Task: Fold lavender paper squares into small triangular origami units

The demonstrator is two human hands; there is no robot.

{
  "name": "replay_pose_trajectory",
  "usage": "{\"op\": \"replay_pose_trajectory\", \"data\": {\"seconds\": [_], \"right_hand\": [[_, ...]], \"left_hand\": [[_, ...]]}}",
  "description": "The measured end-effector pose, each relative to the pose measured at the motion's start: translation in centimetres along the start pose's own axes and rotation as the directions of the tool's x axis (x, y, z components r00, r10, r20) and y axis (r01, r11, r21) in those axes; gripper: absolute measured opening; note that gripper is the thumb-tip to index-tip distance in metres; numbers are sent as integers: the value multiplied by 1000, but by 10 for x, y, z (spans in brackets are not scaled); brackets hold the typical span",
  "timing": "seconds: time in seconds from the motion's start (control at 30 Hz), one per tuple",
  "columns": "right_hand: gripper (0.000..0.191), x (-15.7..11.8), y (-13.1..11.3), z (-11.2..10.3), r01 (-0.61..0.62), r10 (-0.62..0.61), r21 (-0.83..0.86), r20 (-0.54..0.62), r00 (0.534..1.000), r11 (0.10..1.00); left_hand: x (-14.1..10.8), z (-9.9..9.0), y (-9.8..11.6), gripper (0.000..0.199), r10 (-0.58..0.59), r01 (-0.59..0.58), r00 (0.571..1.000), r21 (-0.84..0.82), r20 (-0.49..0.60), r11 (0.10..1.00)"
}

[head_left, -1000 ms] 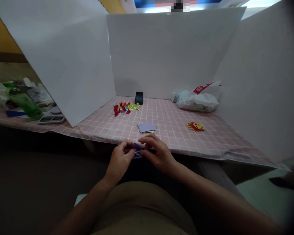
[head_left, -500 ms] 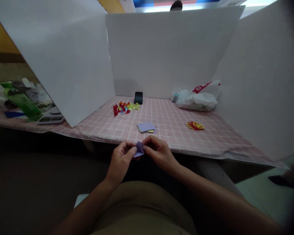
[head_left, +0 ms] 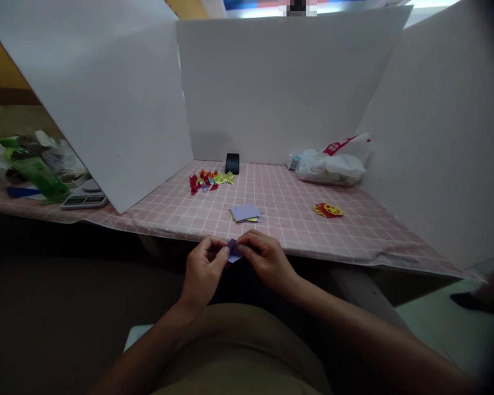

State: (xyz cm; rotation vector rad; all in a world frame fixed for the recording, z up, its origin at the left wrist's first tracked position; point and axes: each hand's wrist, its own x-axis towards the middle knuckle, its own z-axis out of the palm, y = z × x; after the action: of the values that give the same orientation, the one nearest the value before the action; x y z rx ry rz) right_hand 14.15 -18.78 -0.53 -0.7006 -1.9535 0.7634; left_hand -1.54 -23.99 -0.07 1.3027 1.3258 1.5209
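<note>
A small piece of purple origami paper (head_left: 234, 255), partly folded, is held in front of the table's near edge. My left hand (head_left: 205, 267) pinches its left side between thumb and fingers. On the opposite side, my right hand (head_left: 265, 257) grips it with thumb and forefinger, covering part of the paper. Just beyond my hands lies a stack of square paper sheets (head_left: 246, 212), lilac on top with yellow showing below. Farther back sits a cluster of small folded paper figures (head_left: 208, 180) in red, orange, yellow and a little blue.
Red and yellow cut-out shapes (head_left: 328, 210) lie at right on the checked tablecloth (head_left: 280, 192). A black object (head_left: 233, 163) and a white plastic bag (head_left: 331, 167) stand by the back panel (head_left: 280, 88). Left, outside the panels, are a scale (head_left: 84, 199) and a green bottle (head_left: 37, 171).
My right fingers have shifted slightly left over the purple paper, covering more of it. Its visible shape looks flatter, and my left hand keeps its pinch.
</note>
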Motion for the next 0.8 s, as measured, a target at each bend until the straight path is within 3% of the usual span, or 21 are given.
{"op": "replay_pose_trajectory", "data": {"seconds": [0.17,0.33,0.5,0.8], "right_hand": [[8,0,-1,1,-162,165,102,-20,986,981],[9,1,-2,-2,-244,245,187,16,969,952],[10,2,-2,-3,-282,277,255,54,959,925],[8,2,-1,-1,-295,292,225,46,955,929]], "left_hand": [[-1,1,1,12,-3,3,1000,15,3,1000],[-2,2,0,13,23,-23,1000,66,-2,998],[-2,4,-3,15,11,-10,1000,80,-2,997],[-1,5,-8,16,5,-6,1000,58,19,998]]}}
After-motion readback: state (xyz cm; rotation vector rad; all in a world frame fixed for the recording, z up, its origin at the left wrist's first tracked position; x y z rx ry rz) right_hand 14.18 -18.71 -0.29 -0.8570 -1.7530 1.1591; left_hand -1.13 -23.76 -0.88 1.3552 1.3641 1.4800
